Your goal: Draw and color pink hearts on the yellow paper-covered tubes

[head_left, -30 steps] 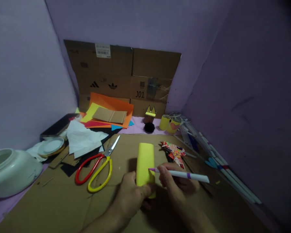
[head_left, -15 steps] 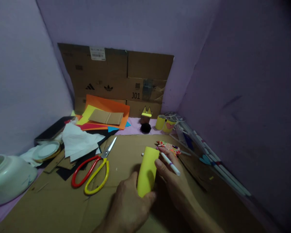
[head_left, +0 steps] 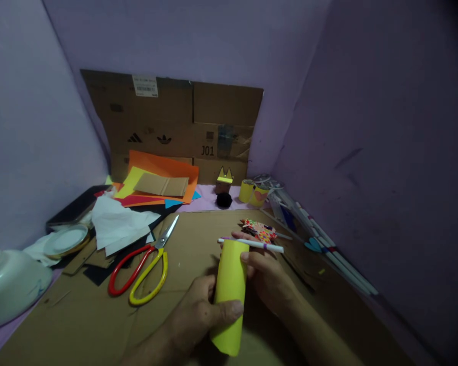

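Note:
My left hand is wrapped round the lower half of a yellow paper tube, its thumb lying across the front. At the tube's upper end, my right hand has its thumb on the right side, with the other fingers partly hidden behind. A slim white stick with purple bands runs nearly level across the tube's top, held in the right hand's fingers. Left of the tube lie large scissors, blades parted, with one red and one yellow handle.
Colourful patterned cutouts lie beyond my right hand. Coloured paper sheets and white tissue are piled back left. Small yellow rolls and a black pompom stand behind. A white bowl sits left; long white sticks line the right wall.
The yellow tube has come nearer and stands more lengthwise, with my left thumb now across its front. The white stick has turned from a steep slant to nearly level.

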Motion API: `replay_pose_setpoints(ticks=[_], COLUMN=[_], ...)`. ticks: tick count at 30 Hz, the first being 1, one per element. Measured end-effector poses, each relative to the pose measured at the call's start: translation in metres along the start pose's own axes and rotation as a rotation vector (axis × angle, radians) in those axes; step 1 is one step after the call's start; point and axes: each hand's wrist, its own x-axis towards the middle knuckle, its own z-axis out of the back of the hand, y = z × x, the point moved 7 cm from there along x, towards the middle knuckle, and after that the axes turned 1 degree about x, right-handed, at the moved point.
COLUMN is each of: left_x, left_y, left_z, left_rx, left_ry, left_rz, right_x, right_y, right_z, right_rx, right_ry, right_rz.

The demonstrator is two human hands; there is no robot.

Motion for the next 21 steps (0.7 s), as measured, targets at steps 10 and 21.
replay_pose_setpoints(ticks=[10, 21], left_x=[0.002, 0.002], left_y=[0.004, -0.001], left_z=[0.004, 0.019], left_rx=[0.017, -0.014], left_ry=[-0.054, -0.25], left_rz=[-0.029, -0.071], right_x=[0.0, -0.011], right_y=[-0.002, 0.051], right_z=[0.006, 0.019], right_rx=[-0.161, -0.522], right_ry=[-0.04, -0.265], right_rz=[0.038, 0.513])
